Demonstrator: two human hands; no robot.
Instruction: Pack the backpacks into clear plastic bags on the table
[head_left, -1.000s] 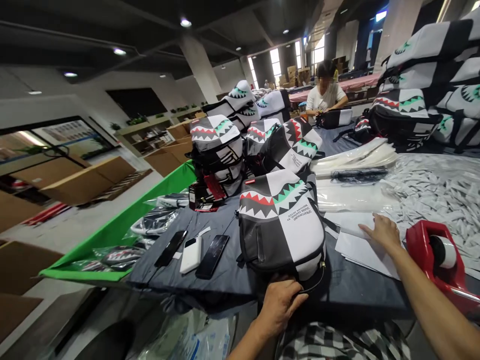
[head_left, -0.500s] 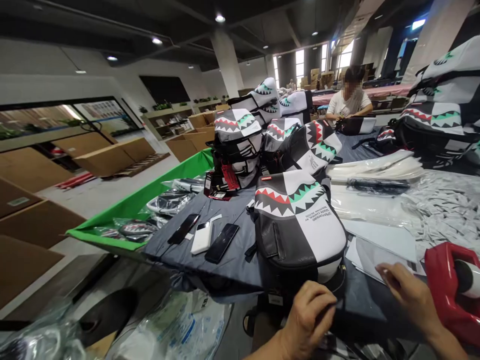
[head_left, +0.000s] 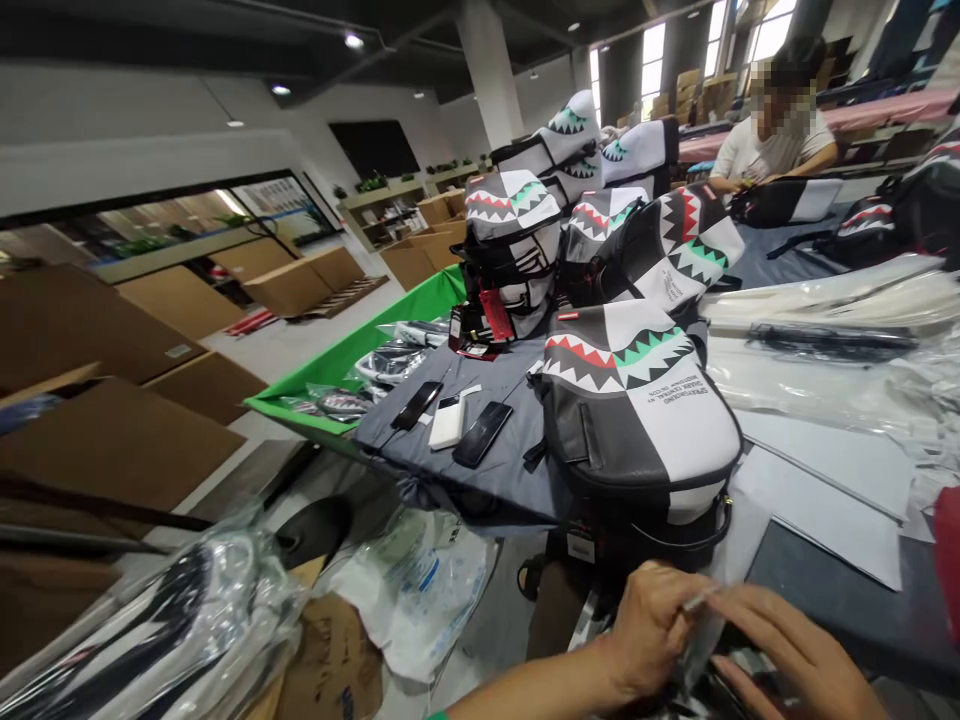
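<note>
A black and white backpack (head_left: 637,410) with a shark-mouth print lies on the dark table (head_left: 495,470) right in front of me. Below its near end, my left hand (head_left: 652,625) is curled, pinching the edge of a thin white sheet (head_left: 731,560). My right hand (head_left: 787,650) meets it from the right, fingers stretched over the same sheet. Both hands sit at the table's near edge, just under the backpack's handle.
More shark-print backpacks (head_left: 517,240) stand piled behind. Two phones (head_left: 482,433) and a white power bank (head_left: 448,424) lie left of the bag. White paper sheets (head_left: 832,480) and plastic bags (head_left: 825,310) lie right. A green bin (head_left: 337,365) and cardboard boxes (head_left: 112,440) stand left. Another person (head_left: 776,140) works at the far end.
My right hand left the paper stack on the right and came in to meet my left hand, bringing a white sheet. My view swung left and down.
</note>
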